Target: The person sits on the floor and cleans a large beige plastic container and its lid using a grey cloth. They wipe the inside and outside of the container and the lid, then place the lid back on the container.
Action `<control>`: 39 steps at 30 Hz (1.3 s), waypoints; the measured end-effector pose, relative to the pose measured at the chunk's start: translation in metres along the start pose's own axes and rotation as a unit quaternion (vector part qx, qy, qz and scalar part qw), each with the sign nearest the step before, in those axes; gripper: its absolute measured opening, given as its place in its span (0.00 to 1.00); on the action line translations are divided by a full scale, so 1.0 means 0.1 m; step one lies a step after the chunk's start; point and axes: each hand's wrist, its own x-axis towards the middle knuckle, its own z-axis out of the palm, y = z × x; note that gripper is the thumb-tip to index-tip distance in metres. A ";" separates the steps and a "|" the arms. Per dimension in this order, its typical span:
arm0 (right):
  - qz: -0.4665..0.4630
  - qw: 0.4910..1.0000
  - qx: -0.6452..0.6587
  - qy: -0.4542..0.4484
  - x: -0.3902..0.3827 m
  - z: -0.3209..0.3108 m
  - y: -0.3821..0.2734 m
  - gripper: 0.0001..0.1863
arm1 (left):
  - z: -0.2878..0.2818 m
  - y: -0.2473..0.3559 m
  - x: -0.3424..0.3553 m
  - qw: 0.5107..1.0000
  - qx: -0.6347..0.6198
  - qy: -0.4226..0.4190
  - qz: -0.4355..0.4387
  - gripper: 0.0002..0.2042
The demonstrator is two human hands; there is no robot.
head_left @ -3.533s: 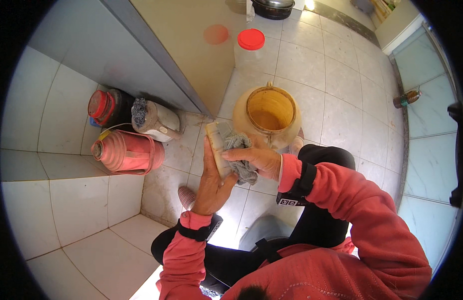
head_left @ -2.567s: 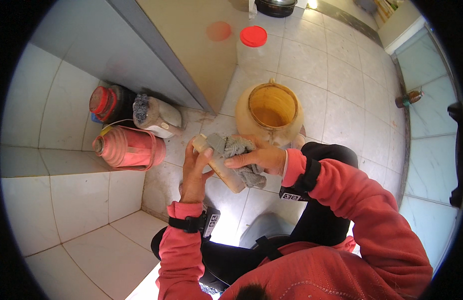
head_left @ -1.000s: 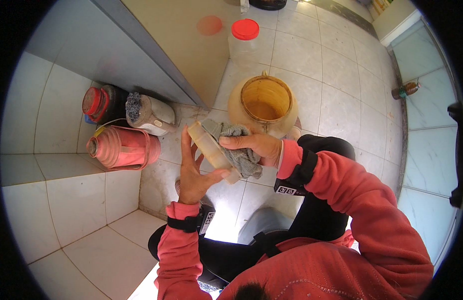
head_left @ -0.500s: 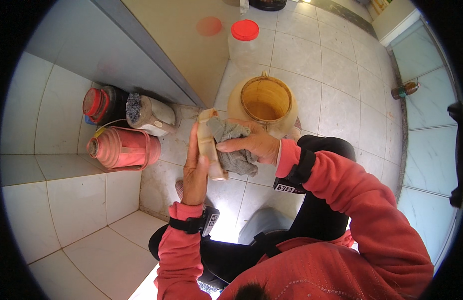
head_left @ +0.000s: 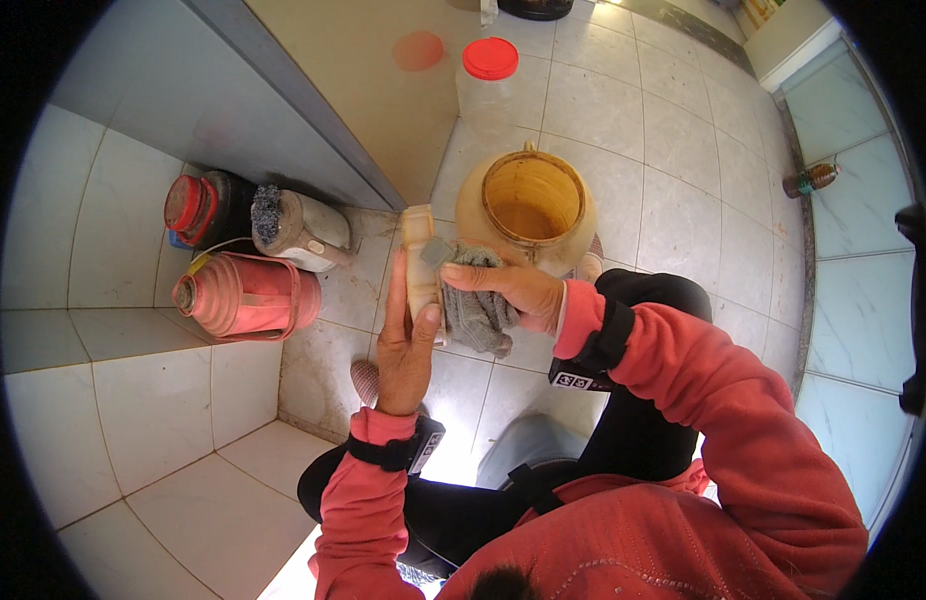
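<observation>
Between my hands is a cream-coloured, shallow plastic piece (head_left: 419,262), seen nearly edge-on, with ridges along it; I cannot tell what it belongs to. My left hand (head_left: 405,365) supports it from the left, fingers straight behind it and the thumb on its near side. My right hand (head_left: 518,290) grips a crumpled grey cloth (head_left: 480,315), thumb on top, and the cloth touches the piece's right face. Just beyond my right hand stands a wide-mouthed cream jar (head_left: 470,213), its inside yellowish-brown.
To the left lie a pink thermos flask (head_left: 248,297), a white kettle-like container (head_left: 308,235) and a dark red-lidded jar (head_left: 223,208). Ahead is a clear jar with a red lid (head_left: 490,60). A bottle (head_left: 811,180) lies by the right wall. A cabinet panel (head_left: 353,90) rises front left.
The plastic piece has tilted and shifted slightly right, with my left hand following. The cloth has been pressed and bunched differently against it, its upper fold now lower under my right thumb.
</observation>
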 end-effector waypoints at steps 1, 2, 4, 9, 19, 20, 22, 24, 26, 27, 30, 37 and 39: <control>0.001 1.000 -0.002 0.004 0.00 0.00 -0.01 0.19 | 0.00 -0.01 -0.01 1.000 0.003 -0.004 -0.005 0.29; -0.001 1.000 -0.001 0.001 0.00 -0.01 -0.03 0.19 | 0.00 -0.03 -0.01 0.999 0.045 -0.003 0.013 0.29; -0.007 1.000 -0.002 0.005 0.01 -0.02 -0.04 0.20 | -0.02 -0.07 -0.01 0.991 0.122 -0.003 0.049 0.29; -0.021 0.994 -0.047 0.094 0.04 -0.04 -0.06 0.23 | 0.00 -0.16 -0.06 0.967 0.213 -0.014 0.139 0.30; -0.127 0.930 -0.333 0.094 0.02 -0.05 0.05 0.20 | -0.22 -0.07 0.08 0.981 -0.089 0.142 -0.099 0.37; -0.146 0.909 -0.382 0.085 0.02 -0.04 0.08 0.21 | -0.23 -0.07 0.10 0.974 -0.079 0.149 -0.150 0.40; -0.164 0.889 -0.424 0.057 0.01 -0.02 0.14 0.22 | -0.27 -0.07 0.10 0.965 -0.138 0.123 -0.188 0.38; -0.162 0.896 -0.413 0.021 -0.01 -0.01 0.19 0.24 | -0.30 -0.08 0.11 0.957 -0.210 0.083 -0.185 0.37; -0.147 0.901 -0.408 0.001 -0.01 0.00 0.22 0.24 | -0.30 -0.11 0.11 0.961 -0.216 0.063 -0.158 0.37; -0.145 0.903 -0.403 -0.012 -0.01 0.00 0.23 0.24 | -0.30 -0.12 0.11 0.964 -0.218 0.059 -0.143 0.37; -0.132 0.903 -0.410 -0.006 -0.01 0.00 0.24 0.24 | -0.31 -0.13 0.12 0.956 -0.239 0.068 -0.155 0.36; -0.138 0.906 -0.400 -0.032 -0.01 0.00 0.27 0.24 | -0.31 -0.11 0.13 0.947 -0.268 0.086 -0.156 0.36; -0.137 0.908 -0.394 -0.042 -0.01 0.00 0.28 0.24 | -0.31 -0.12 0.12 0.950 -0.270 0.073 -0.136 0.35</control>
